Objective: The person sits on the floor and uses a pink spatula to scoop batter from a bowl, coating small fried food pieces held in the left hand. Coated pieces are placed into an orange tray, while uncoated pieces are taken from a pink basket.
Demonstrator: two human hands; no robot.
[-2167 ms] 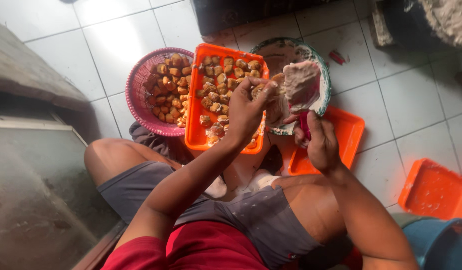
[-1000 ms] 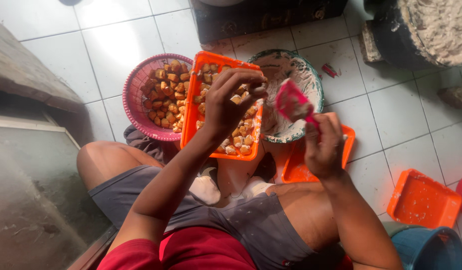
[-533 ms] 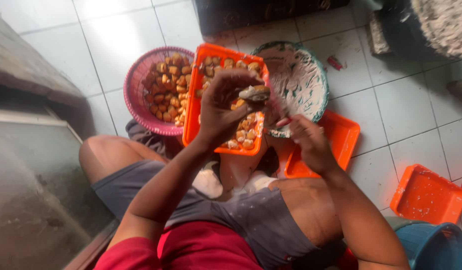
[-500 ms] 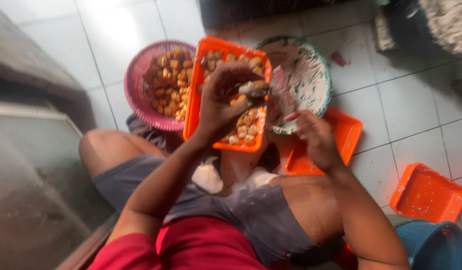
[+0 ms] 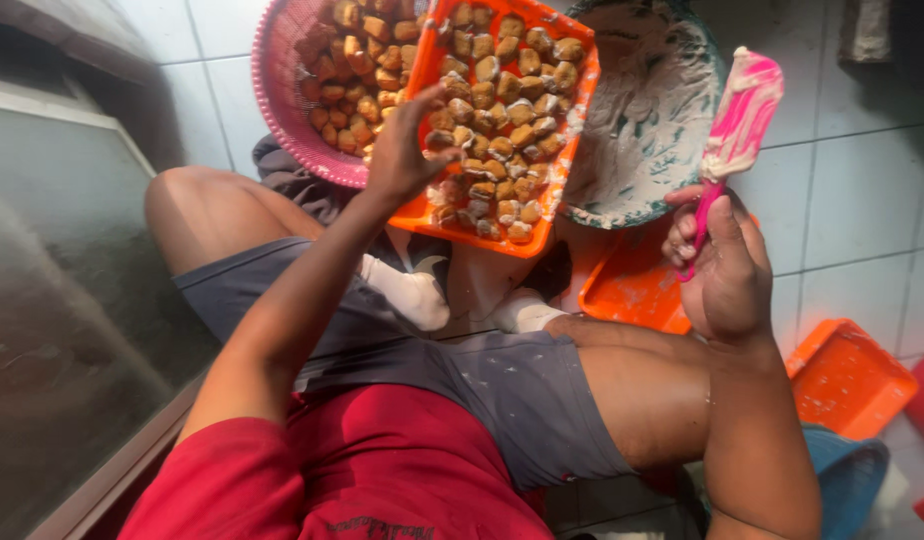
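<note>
Your right hand (image 5: 724, 270) is closed around the handle of a pink spatula (image 5: 739, 118), its paste-smeared blade tilted up just right of the orange tray (image 5: 572, 130), likely so nothing drips. Your left hand (image 5: 407, 150) reaches onto that tray with fingers spread over the browned pieces (image 5: 502, 120); whether it has 1 pinched, you cannot tell. The paste-coated bowl (image 5: 652, 120) touches the tray's right edge, and the pink basket (image 5: 282, 110) sits just left.

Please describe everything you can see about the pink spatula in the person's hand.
The pink plastic-looking spatula has a thin handle and a flat, broad blade smeared with white paste. It stands almost upright, blade up, tilted slightly right, above the tiled floor beside the paste-coated round bowl. The right hand grips its handle; nothing else touches it.
</note>
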